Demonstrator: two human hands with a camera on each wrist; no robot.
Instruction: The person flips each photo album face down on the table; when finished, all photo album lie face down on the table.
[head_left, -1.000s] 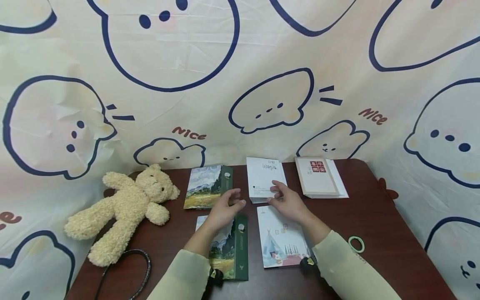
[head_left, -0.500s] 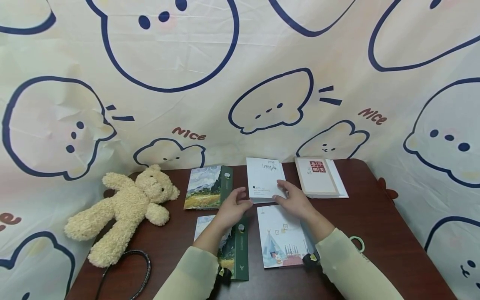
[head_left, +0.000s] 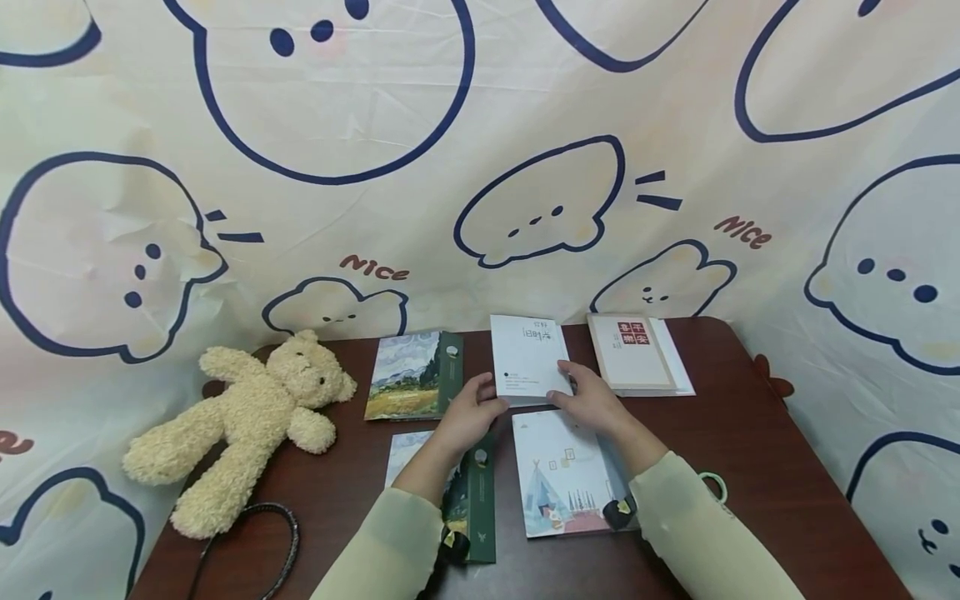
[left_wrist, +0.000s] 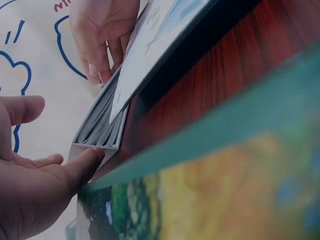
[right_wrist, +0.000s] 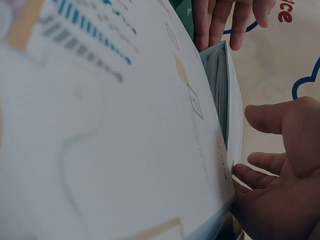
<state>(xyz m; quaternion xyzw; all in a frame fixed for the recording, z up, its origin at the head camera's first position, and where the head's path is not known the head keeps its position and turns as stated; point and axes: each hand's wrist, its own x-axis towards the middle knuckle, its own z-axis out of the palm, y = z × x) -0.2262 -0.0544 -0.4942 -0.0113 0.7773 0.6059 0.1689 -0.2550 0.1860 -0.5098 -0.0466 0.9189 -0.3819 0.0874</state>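
A white book (head_left: 528, 354) with dark lettering lies at the back middle of the table, between my two hands. At its left side is my left hand (head_left: 467, 417), fingers extended and a fingertip right at the book's corner in the left wrist view. My right hand (head_left: 596, 406) is along the opposite side, thumb over the near right part in the head view. In the right wrist view its fingertips are close against the book's edge and the thumb stands apart. Just in front lies a pale book (head_left: 558, 479) with a tent drawing, partly under the right wrist.
Two green-spined landscape books (head_left: 408, 379) are on the left, the nearer one partly covered by my left arm. A plush bear (head_left: 258, 425) and a black cord (head_left: 288, 542) lie farther left. White books (head_left: 633, 354) sit at back right, a green ring (head_left: 716, 483) by the right sleeve.
My left hand has moved right to the white book's left side. The right hand has shifted slightly right to its other side. The book has stayed in place.
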